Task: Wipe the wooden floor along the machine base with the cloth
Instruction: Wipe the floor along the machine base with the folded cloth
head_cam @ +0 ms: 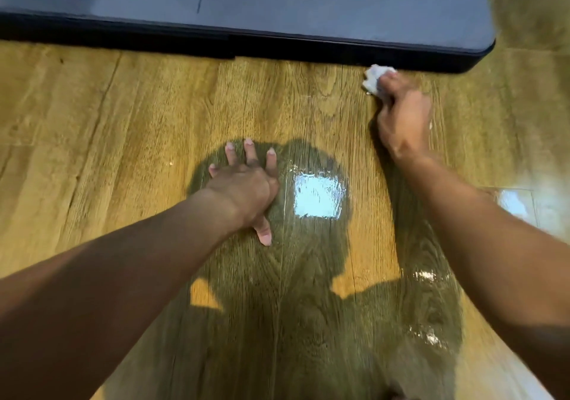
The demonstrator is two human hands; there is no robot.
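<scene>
Our right hand [404,113] grips the cloth [374,77] against the machine base [277,45]; left hand [246,183] lies flat on the floor [92,106]; we should keep pressure close along the edge

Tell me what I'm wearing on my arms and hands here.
Nothing shows. The left arm and right arm are bare to the frame edge, with no sleeves. The left hand and right hand have no gloves, rings, watch or bands visible.

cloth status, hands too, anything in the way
Right hand grips cloth at base. Left hand flat on floor. Nothing seen in the way.
</scene>
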